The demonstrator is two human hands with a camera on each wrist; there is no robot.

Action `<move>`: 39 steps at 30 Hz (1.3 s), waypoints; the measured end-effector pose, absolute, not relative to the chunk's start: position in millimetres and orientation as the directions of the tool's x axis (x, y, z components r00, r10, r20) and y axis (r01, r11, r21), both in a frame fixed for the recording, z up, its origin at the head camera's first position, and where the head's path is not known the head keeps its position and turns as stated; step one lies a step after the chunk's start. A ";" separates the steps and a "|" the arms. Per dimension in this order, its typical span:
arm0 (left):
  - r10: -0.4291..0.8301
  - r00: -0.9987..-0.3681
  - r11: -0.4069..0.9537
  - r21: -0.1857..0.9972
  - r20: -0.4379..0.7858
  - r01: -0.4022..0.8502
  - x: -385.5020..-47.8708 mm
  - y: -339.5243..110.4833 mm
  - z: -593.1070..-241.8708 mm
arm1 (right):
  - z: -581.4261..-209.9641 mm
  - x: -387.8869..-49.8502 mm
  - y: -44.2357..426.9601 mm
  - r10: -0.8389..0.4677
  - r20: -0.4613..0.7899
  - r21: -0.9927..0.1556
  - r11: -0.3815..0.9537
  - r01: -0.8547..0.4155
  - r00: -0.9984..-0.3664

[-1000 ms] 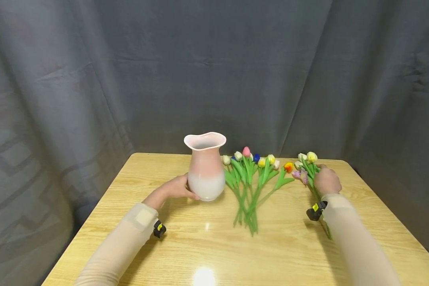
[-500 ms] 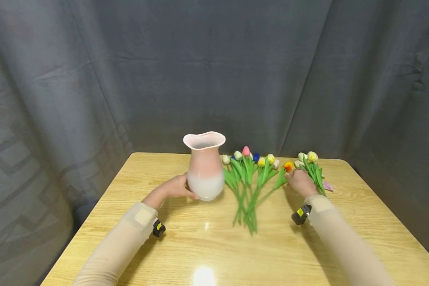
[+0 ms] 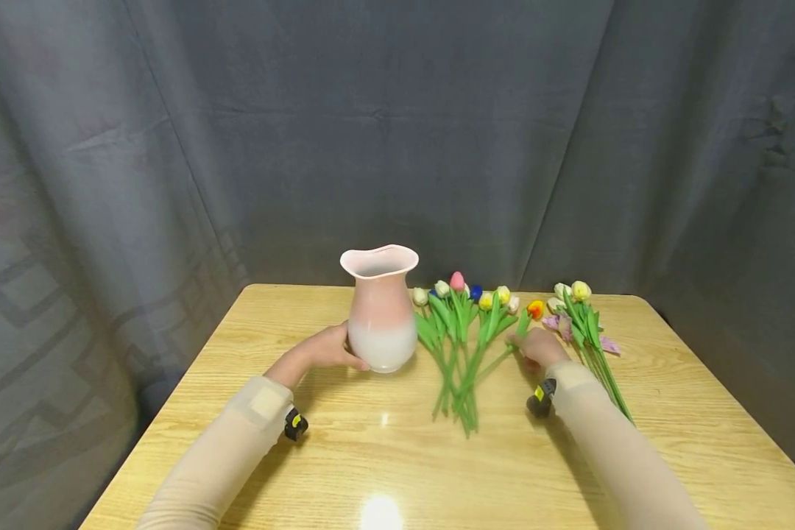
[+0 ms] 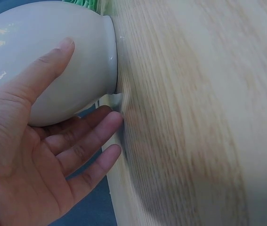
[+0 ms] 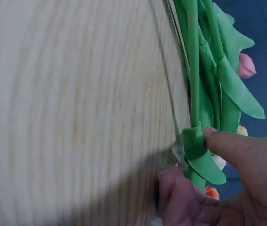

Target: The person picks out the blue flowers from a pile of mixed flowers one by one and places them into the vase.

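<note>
A pink-and-white vase (image 3: 383, 316) with a wavy rim stands upright on the table. My left hand (image 3: 327, 347) holds its lower body from the left; in the left wrist view the thumb lies along the white side and the fingers reach behind. At the right edge of the flower pile, my right hand (image 3: 539, 347) pinches the stem of an orange-red tulip (image 3: 535, 309). The right wrist view has thumb and fingers either side of that tulip's green stem (image 5: 194, 94), at the leaf base. The tulip still lies with its stem across the others.
Several artificial tulips (image 3: 464, 324) in white, pink, blue and yellow lie beside the vase with stems crossed. Another bunch (image 3: 586, 324), white and yellow tulips with purple flowers, lies right of my right hand. A grey curtain (image 3: 397, 147) hangs behind the wooden table (image 3: 384, 471).
My right hand has let go of the right-hand bunch and moved left to the orange-red tulip, pinching its stem. The left hand and vase have stayed in place.
</note>
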State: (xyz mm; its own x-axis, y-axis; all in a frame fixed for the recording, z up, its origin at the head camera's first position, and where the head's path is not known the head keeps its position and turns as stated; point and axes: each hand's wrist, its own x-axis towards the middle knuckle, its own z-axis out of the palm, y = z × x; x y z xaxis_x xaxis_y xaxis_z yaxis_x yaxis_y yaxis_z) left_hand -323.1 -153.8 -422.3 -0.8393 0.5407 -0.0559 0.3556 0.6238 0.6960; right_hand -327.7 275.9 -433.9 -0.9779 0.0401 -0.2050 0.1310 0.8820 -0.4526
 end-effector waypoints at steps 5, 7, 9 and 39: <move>0.538 -0.841 0.615 0.706 -0.050 0.352 -320.6 -152.7 -419.3 | -435.9 -327.5 278.4 0.031 -0.212 -0.545 0.826 0.145 -0.977; 0.536 -0.843 0.614 0.709 -0.053 0.346 -320.1 -152.8 -418.7 | -436.5 -326.3 278.7 0.031 -0.222 -0.628 0.760 0.167 -0.975; 0.533 -0.844 0.615 0.709 -0.054 0.344 -320.1 -153.1 -418.7 | -436.3 -324.3 279.0 0.032 -0.235 -0.713 0.674 0.195 -0.971; 0.551 -0.834 0.598 0.717 -0.043 0.359 -322.1 -154.2 -422.1 | -366.1 -309.9 298.7 0.370 0.354 -0.769 0.638 -0.042 -0.859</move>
State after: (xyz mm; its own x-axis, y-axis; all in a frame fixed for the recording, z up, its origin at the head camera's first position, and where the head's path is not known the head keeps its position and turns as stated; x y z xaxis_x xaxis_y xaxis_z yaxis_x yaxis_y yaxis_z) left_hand -322.1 -154.2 -422.1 -0.8335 0.5508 -0.0429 0.3585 0.5984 0.7165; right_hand -309.9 298.7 -366.1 -0.8593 0.3697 0.3535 -0.0420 0.6378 -0.7691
